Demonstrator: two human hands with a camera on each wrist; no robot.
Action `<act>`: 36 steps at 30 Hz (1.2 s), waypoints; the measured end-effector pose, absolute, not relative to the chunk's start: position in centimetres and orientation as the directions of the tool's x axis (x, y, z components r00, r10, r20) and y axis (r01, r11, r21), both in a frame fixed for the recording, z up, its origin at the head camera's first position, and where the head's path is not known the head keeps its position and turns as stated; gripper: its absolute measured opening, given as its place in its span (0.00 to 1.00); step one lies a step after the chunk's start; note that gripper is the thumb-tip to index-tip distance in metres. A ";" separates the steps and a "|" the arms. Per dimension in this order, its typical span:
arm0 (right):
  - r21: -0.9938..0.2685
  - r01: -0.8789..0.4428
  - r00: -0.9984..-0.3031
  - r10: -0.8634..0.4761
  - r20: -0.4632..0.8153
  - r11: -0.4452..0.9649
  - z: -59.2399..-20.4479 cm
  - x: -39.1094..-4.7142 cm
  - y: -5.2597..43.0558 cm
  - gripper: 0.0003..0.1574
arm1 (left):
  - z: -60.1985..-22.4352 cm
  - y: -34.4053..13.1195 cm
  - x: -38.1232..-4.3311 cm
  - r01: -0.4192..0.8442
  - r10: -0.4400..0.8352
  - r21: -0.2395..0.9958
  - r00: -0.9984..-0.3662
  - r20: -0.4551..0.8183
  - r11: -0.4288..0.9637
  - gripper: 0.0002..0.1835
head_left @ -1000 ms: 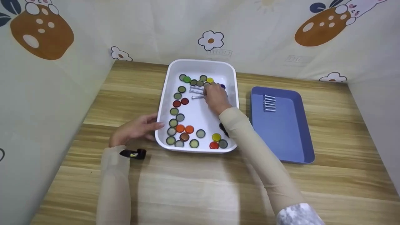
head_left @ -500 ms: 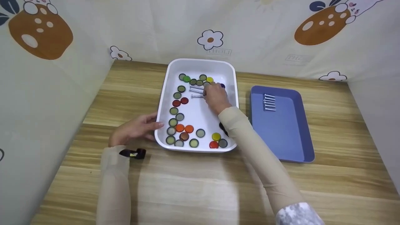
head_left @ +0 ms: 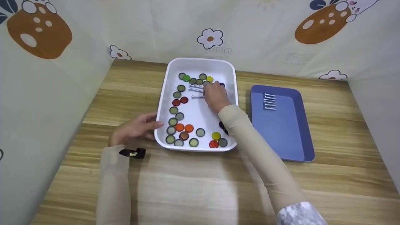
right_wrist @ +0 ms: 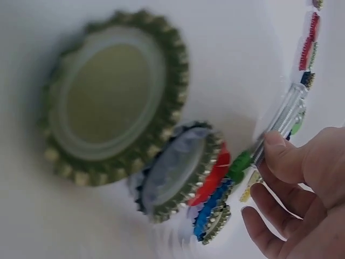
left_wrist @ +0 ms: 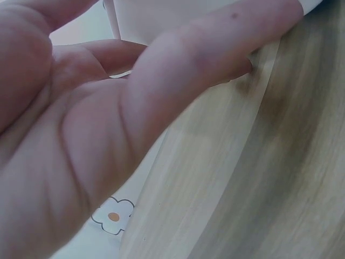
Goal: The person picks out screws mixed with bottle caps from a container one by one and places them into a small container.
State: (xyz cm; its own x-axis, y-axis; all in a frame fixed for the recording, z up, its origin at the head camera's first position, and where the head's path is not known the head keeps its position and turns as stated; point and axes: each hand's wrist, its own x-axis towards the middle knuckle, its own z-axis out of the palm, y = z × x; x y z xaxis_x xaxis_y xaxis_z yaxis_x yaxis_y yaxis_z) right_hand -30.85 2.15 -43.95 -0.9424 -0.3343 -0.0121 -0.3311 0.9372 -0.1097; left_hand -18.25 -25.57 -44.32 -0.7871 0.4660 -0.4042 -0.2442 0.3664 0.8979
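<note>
In the head view my left hand [head_left: 136,126] holds the left wall of a white tray [head_left: 196,149], its thumb over the rim and the other fingers outside. Inside that tray, my right hand [head_left: 216,95] reaches down among bottle caps [head_left: 176,102] and silver screws [head_left: 196,89]. The right wrist view shows the thumb and index finger pinching one end of a screw [right_wrist: 283,118], which lies low against the white floor. Green, blue and red bottle caps lie close by. In the left wrist view the left hand [left_wrist: 108,113] has its fingers extended towards the tray.
Right of the white tray stands a blue tray [head_left: 278,137] with a row of several screws [head_left: 269,102] near its far left corner. Both trays are on a wood-grain table [head_left: 187,184]. A printed curtain [head_left: 156,31] borders the table at the back and sides.
Both hands keep their places at the white tray. The whole head view has shifted up very slightly; the screws and caps show no clear movement.
</note>
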 end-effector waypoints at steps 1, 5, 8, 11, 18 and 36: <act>-0.113 -0.328 -0.943 -0.332 -0.017 0.938 -43.8 -30.8 2.1 0.10 | -44.3 -25.5 -18.2 -0.246 0.464 0.896 -0.787 -0.407 0.370 0.35; -0.135 -0.322 -0.944 -0.329 -0.037 0.937 -42.9 -30.8 2.2 0.12 | -44.1 -25.4 -18.3 -0.260 0.452 0.888 -0.785 -0.423 0.380 0.36; -0.178 -0.304 -0.946 -0.319 -0.062 0.936 -42.2 -30.8 2.4 0.13 | -44.0 -25.3 -18.4 -0.265 0.453 0.886 -0.782 -0.429 0.381 0.35; -0.224 -0.286 -0.947 -0.311 -0.086 0.932 -41.6 -30.8 2.7 0.14 | -44.0 -25.2 -18.5 -0.267 0.453 0.887 -0.782 -0.428 0.377 0.35; -0.224 -0.312 -0.937 -0.338 -0.089 0.923 -40.2 -30.8 3.3 0.15 | -44.1 -25.4 -18.4 -0.247 0.462 0.892 -0.785 -0.413 0.378 0.35; -0.280 -0.334 -0.894 -0.396 -0.208 0.900 -37.1 -31.1 4.8 0.13 | -44.3 -25.5 -18.5 -0.246 0.463 0.890 -0.783 -0.416 0.383 0.35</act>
State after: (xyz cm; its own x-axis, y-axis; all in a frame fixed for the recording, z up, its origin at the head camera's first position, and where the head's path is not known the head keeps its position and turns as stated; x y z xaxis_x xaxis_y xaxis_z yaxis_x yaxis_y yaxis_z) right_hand -31.06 4.82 -37.06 -0.8943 -0.3964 -0.2077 -0.3340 0.9001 -0.2797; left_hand -18.46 -25.55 -44.30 -0.7829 0.4629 -0.4156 -0.2459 0.3834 0.8903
